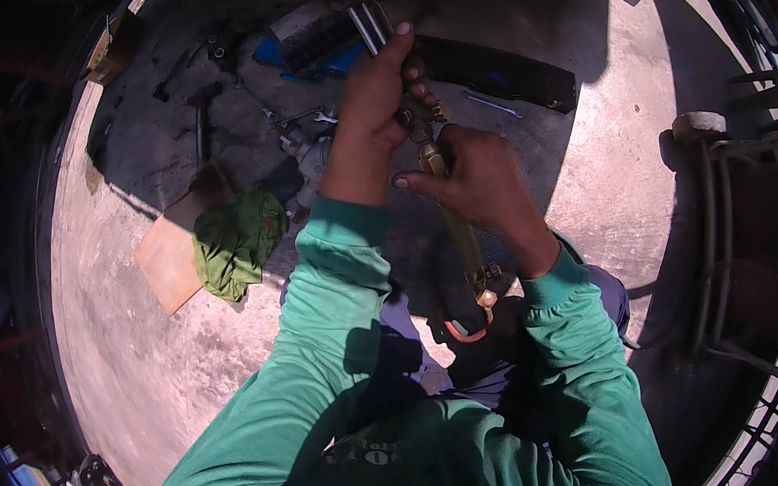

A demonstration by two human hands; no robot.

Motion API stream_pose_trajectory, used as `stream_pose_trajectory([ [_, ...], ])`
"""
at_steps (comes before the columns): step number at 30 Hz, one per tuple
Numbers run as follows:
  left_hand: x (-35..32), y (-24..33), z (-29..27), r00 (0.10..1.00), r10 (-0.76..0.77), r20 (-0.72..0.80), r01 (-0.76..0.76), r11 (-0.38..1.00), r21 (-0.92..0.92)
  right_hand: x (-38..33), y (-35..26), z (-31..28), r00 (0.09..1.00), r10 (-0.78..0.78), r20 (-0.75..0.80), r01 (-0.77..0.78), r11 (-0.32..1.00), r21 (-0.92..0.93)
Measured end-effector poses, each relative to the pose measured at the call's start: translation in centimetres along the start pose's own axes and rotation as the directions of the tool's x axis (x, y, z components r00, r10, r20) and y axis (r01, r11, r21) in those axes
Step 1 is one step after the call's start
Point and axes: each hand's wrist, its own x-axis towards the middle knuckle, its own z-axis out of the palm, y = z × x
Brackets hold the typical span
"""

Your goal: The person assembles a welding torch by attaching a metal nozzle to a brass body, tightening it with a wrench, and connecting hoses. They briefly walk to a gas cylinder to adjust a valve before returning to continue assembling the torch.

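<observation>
The green shirt (441,460) lay nearest, its 2 sleeves reaching forward. The left hand (374,83) was wrapped around a shiny metal cylinder (369,28); the right hand (490,180), just beside it, gripped a brass-coloured torch (432,159) that slanted from near the left fingers toward the lap, with a red hose (474,336) at its lower end. Left of them, a green cloth (241,238) and a hammer (199,121) lay on the floor (144,369).

A shiny metal cylinder (369,26) jutted from the left hand (375,88). A long brass-coloured tool (462,239) slanted past the right hand (490,180), its near end below.
</observation>
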Motion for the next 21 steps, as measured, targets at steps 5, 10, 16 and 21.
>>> stream_pose_trajectory([
  [5, 0.3, -0.2, -0.2, 0.983, -0.011, 0.181, 0.021, 0.998, -0.058, 0.0, 2.6, 1.7, 0.955, 0.126, 0.268, -0.275, 0.715, 0.643],
  [10, 0.7, 0.1, 0.0, 0.964, -0.033, 0.265, 0.055, 0.995, -0.079, -0.3, 2.2, 2.0, 0.916, 0.149, 0.372, -0.395, 0.487, 0.779],
  [16, 0.3, 0.1, 0.4, 0.999, 0.049, -0.011, -0.048, 0.992, 0.114, -0.7, -0.3, 1.6, 0.993, 0.098, -0.071, -0.092, 0.992, 0.085],
  [21, 0.8, 0.0, -0.4, 0.996, 0.035, 0.083, -0.036, 0.999, 0.002, 0.6, 2.8, 1.2, 0.959, 0.061, 0.275, -0.191, 0.858, 0.476],
])
